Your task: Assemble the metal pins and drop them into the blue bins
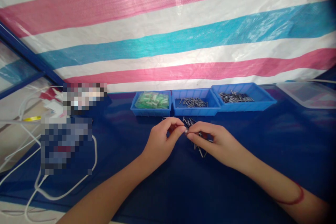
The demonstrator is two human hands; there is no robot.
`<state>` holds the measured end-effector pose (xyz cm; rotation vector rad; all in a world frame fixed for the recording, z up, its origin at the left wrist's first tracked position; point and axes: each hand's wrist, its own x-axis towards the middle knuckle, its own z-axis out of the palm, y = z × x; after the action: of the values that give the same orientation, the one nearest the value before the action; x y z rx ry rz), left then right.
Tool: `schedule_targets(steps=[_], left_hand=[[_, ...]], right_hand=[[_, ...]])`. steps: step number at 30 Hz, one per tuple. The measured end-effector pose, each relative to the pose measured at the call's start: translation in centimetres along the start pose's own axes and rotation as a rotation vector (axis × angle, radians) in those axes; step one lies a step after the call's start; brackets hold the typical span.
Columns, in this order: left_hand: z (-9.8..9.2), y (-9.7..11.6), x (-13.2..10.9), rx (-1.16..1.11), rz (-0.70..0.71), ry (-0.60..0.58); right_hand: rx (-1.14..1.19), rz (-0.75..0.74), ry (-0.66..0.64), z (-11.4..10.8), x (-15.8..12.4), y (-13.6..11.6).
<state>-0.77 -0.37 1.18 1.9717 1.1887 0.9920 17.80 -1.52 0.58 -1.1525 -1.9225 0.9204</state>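
Observation:
My left hand (161, 141) and my right hand (222, 141) meet fingertip to fingertip over the table, both closed in a pinch. Between them shows a tiny whitish piece (186, 131), too small to name. Behind and below the fingers lies a loose pile of thin metal rivets (201, 152), partly hidden by my right hand. Just beyond stand a blue bin (151, 112) with green-tinted plastic packets (153, 100), a middle blue bin (195, 112) with loose rivets (194, 103), and a right blue bin (246, 106) holding more metal rivets (235, 97).
The dark blue table (162, 196) runs under everything. White cables (96, 150) and blurred-out items (65, 143) occupy its left side. A clear plastic lid or tray (309, 95) lies at the far right. A striped plastic sheet (168, 45) hangs behind the bins.

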Motion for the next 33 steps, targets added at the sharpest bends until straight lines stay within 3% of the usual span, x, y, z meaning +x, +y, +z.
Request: schedule_targets(steps=[6, 11, 15, 23, 28, 33], left_hand=[[0.1, 0.2, 0.15, 0.02, -0.017, -0.038], [0.51, 0.29, -0.01, 0.036, -0.033, -0.212], [0.59, 0.29, -0.08, 0.022, -0.003, -0.264], [0.83, 0.12, -0.17, 0.048, 0.03, -0.192], [0.7, 0.07, -0.12, 0.026, 0.077, -0.085], [0.26, 0.3, -0.06, 0.05, 0.131, 0.012]], right_hand=[[0.175, 0.153, 0.168, 0.04, 0.03, 0.43], [0.181, 0.095, 0.21, 0.33, -0.21, 0.42], [0.131, 0.066, 0.19, 0.52, -0.38, 0.42], [0.18, 0.078, 0.205, 0.68, -0.44, 0.06], [0.186, 0.038, 0.168, 0.44, -0.49, -0.13], [0.3, 0.113, 0.107, 0.29, -0.33, -0.27]])
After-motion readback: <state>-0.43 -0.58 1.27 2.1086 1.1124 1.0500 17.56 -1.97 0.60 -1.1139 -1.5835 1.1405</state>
